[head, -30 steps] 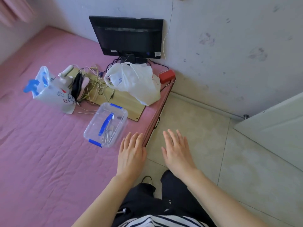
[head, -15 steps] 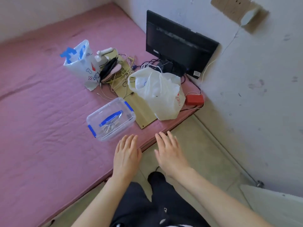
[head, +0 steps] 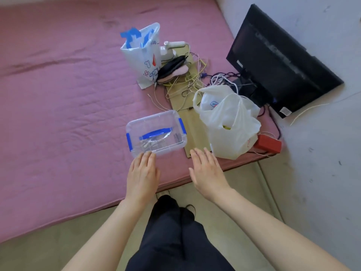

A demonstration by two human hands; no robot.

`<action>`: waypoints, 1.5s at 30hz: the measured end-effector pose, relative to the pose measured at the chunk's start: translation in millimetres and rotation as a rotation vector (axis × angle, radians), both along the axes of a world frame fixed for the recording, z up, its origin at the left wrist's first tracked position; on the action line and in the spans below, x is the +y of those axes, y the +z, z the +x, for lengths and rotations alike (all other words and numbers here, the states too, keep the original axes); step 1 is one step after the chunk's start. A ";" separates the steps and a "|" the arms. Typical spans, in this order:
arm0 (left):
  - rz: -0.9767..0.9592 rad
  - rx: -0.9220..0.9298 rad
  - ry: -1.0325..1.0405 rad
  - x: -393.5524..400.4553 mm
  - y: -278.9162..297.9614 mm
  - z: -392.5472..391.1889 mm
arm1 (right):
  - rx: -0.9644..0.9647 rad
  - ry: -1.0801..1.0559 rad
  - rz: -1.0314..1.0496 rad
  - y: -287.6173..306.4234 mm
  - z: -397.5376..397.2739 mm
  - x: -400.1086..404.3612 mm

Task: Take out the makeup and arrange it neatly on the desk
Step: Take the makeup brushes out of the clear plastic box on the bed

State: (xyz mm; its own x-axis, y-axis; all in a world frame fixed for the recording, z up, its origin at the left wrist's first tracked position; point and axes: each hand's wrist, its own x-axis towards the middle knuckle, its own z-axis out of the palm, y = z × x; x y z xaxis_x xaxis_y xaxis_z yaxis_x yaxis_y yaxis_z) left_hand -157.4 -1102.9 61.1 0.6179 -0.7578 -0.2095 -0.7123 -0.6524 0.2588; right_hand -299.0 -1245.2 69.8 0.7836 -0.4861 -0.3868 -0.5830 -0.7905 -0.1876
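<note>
While both arms reach forward over the near edge of the pink mattress [head: 58, 114], the left hand [head: 142, 174] lies palm down with its fingers [head: 148, 156] straight and close together, their tips at or just short of the near wall of the clear plastic box [head: 156, 132]; whether they touch it cannot be told. That box sits lid on, blue latches at both ends and a blue handle on top, with small items dimly visible inside. Right of it, the right hand [head: 208, 173] is flat too, fingers straight and slightly spread, holding nothing, near a white plastic bag [head: 230, 122]. A wooden board [head: 192, 124] lies under the bag's left side. Farther off stand a printed white bag [head: 143, 53], tangled cords [head: 187, 83], a black monitor [head: 277, 63] and, at the right, a red box [head: 268, 146]
</note>
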 end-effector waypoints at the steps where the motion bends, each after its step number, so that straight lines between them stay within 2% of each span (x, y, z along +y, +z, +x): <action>1: 0.004 0.008 0.019 -1.6 -6.0 10.2 | 0.001 0.001 -0.004 -4.0 10.2 -4.5; 8: -0.067 0.121 0.185 -10.8 -63.8 73.0 | -0.015 -0.052 0.008 -48.8 75.3 -41.9; 13: -0.138 0.360 0.502 -14.7 -120.5 105.8 | 0.007 -0.099 0.059 -98.3 103.2 -67.4; 17: -0.187 0.401 0.662 -24.8 -155.5 126.5 | -0.003 -0.103 0.089 -137.2 115.5 -83.9; 22: -0.150 0.456 0.822 -32.2 -199.4 141.5 | 0.006 -0.175 0.187 -180.0 132.0 -101.7; 27: -0.268 0.407 0.917 -36.2 -232.3 141.4 | -0.009 -0.217 0.227 -207.2 145.7 -112.5; 35: -0.317 0.375 0.983 -37.5 -263.1 147.9 | -0.191 -0.353 0.238 -240.4 160.3 -122.0; 45: -0.294 0.115 0.896 -38.3 -277.3 139.4 | -0.328 -0.455 0.297 -276.4 151.4 -126.3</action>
